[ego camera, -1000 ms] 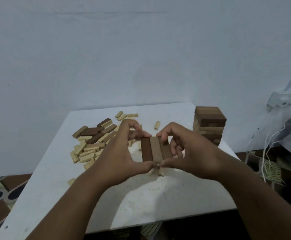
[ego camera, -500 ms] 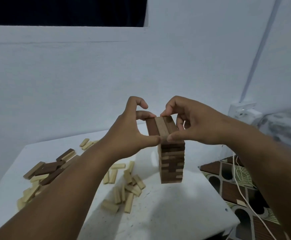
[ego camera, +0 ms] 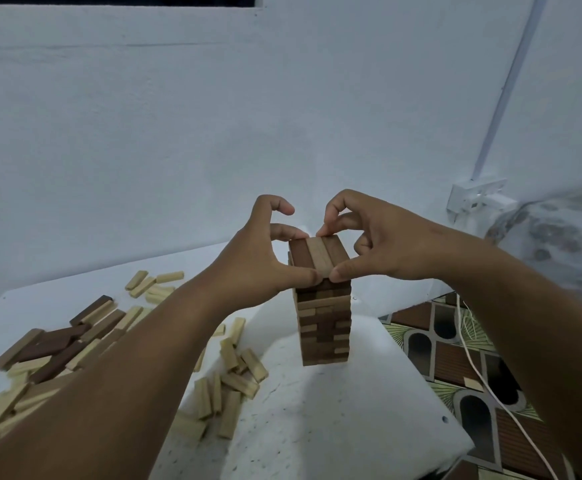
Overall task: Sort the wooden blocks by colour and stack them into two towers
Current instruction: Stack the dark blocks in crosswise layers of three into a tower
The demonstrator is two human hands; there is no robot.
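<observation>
- Three-block layer [ego camera: 318, 258], two dark blocks flanking a lighter one, seated on or just above the top of the brown tower [ego camera: 324, 327]; contact with the course below hidden by the thumbs.
- Pinched from both ends: left hand [ego camera: 261, 265] with thumb at the near end and a fingertip at the far end, index finger curled clear above; right hand [ego camera: 379, 244] mirrored, thumb at the near end, fingertips at the far edge. Both hands partly closed around the layer, nothing else held.
- Tower standing upright near the right side of the white worktop [ego camera: 334, 427], courses crossed, built of dark and mid-brown blocks.
- Step in hand, by the look of it: setting a fresh layer on the darker tower and squaring it up.
- Next move, as a judgement: check the edges sit flush with the course below, then ease thumbs and fingers away together, outward rather than upward, so no block gets dragged or the tower nudged.
- Afterwards, back to the loose pile [ego camera: 50, 355] at the left for the remaining dark blocks.
- Pale blocks [ego camera: 234, 379] scattered near the tower's foot and beyond; no second tower in sight, so the light-coloured stack likely not yet begun.
- Beyond the worktop: pale wall [ego camera: 178, 133], patterned floor [ego camera: 455, 355] at right with a white cable [ego camera: 483, 375] trailing across.
</observation>
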